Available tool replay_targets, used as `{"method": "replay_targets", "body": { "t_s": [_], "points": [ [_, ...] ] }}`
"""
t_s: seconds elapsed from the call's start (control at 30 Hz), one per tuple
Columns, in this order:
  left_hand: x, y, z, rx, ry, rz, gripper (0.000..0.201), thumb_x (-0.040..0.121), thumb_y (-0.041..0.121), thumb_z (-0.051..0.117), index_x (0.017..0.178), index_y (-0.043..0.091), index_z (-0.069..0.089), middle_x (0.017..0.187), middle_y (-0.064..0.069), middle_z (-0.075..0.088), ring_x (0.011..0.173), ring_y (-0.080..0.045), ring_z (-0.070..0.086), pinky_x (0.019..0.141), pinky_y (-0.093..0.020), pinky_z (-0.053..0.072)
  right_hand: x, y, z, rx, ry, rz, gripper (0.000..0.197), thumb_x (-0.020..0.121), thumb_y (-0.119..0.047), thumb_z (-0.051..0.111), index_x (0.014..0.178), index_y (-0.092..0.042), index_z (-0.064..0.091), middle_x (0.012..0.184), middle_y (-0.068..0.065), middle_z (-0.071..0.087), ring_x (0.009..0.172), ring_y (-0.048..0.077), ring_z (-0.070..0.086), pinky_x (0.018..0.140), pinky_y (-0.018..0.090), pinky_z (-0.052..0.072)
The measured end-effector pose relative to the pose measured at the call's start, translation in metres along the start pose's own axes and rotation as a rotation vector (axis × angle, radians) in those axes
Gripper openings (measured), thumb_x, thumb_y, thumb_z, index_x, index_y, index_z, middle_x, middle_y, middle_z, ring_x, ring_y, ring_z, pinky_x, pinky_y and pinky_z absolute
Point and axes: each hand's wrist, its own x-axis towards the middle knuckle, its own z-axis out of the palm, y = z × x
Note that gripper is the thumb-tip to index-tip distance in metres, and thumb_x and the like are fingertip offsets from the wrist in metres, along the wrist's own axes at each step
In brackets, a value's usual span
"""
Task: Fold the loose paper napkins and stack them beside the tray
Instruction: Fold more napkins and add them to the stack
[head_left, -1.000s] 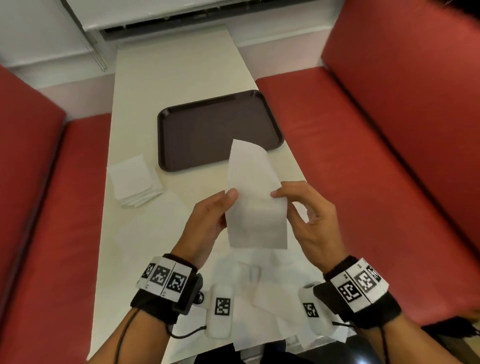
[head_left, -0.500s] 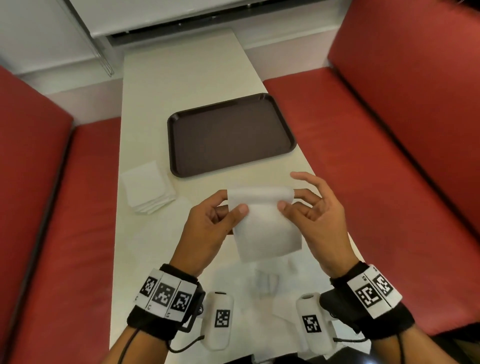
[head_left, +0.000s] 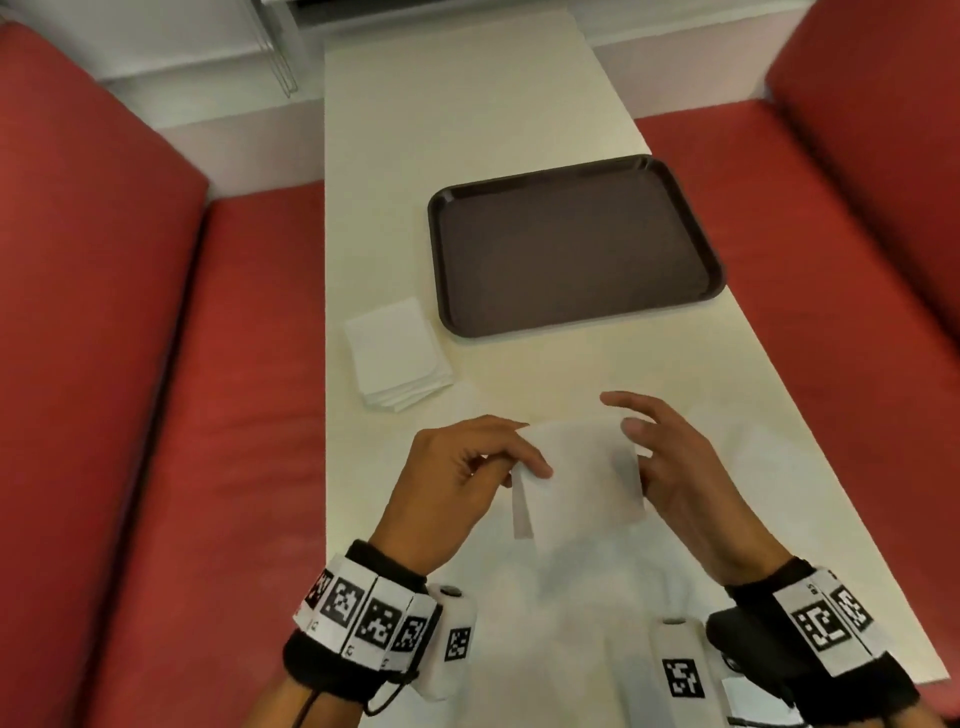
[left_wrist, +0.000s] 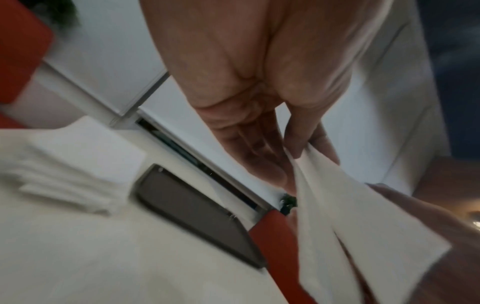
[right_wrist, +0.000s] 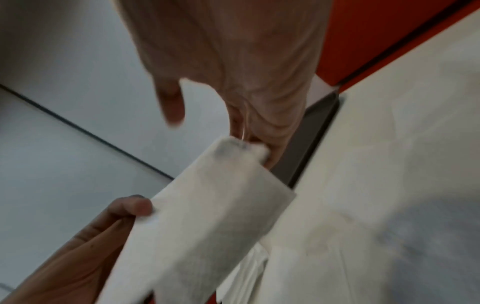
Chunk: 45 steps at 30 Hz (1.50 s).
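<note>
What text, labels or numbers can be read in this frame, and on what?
No readable words or numbers.
Left wristband: square black-and-white marker patterns; the tiny characters beneath are too small to read.
Right wristband: the same kind of patterns; small marks by its edge are too blurred to read.
Tray, napkin, stack: no print visible.

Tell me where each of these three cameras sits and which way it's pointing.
Head: worn on the head, looking forward and down the cream table; shows both forearms, left hand and right hand holding a white paper napkin.
Left wrist: on the left wrist, looking along the palm at the fingers pinching the napkin.
Right wrist: on the right wrist, looking along the hand at the napkin; the left thumb shows.
Shared: all three see the napkin and the dark brown plastic tray.
</note>
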Motion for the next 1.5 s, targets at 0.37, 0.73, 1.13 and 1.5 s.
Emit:
{"method": "replay_targets", "body": {
  "t_s": [0.37,0.73,1.13,1.5],
  "points": [
    [0.012,-0.054,-0.074,-0.104,0.202,-0.417,0.022,0.089,0.040,0.071,0.078,0.022,0.072,0.073,0.000,0.073,0.071,-0.020,0.070,0.076,-0.040,0.058,0.083,0.006,0.101,-0.115,0.152,-0.074,0.039,0.086,-0.007,0.072,0.121,-0.020,0.059,0.100,0.004,0.073,0.085,0.009,0.073,0.065,0.020,0.057],
    [0.079,-0.104,-0.133,0.087,0.476,-0.405,0.033,0.087,0.038,0.074,0.067,0.012,0.066,0.061,-0.001,0.061,0.057,-0.016,0.049,0.058,-0.029,0.039,0.119,0.014,0.114,-0.159,0.188,-0.076,0.032,0.090,-0.009,0.069,0.119,-0.016,0.058,0.093,0.009,0.073,0.078,0.027,0.073,0.076,0.032,0.060],
    [0.083,-0.122,-0.128,0.478,0.508,-0.417,0.030,0.090,0.032,0.071,0.111,0.017,0.055,0.082,0.003,0.064,0.070,-0.011,0.058,0.068,-0.028,0.051,0.082,0.032,0.031,-0.296,0.343,-0.035,0.033,0.090,-0.010,0.068,0.120,-0.019,0.058,0.093,0.003,0.075,0.077,0.024,0.074,0.075,0.027,0.061],
    [0.045,-0.087,-0.075,0.551,0.546,-0.403,0.024,0.099,0.039,0.051,0.112,0.020,0.056,0.098,0.000,0.062,0.083,-0.023,0.058,0.073,-0.037,0.043,0.005,0.051,-0.076,-0.944,0.493,0.020,0.034,0.087,-0.021,0.073,0.118,-0.028,0.061,0.114,-0.001,0.059,0.103,0.018,0.057,0.088,0.027,0.042]
  ]
}}
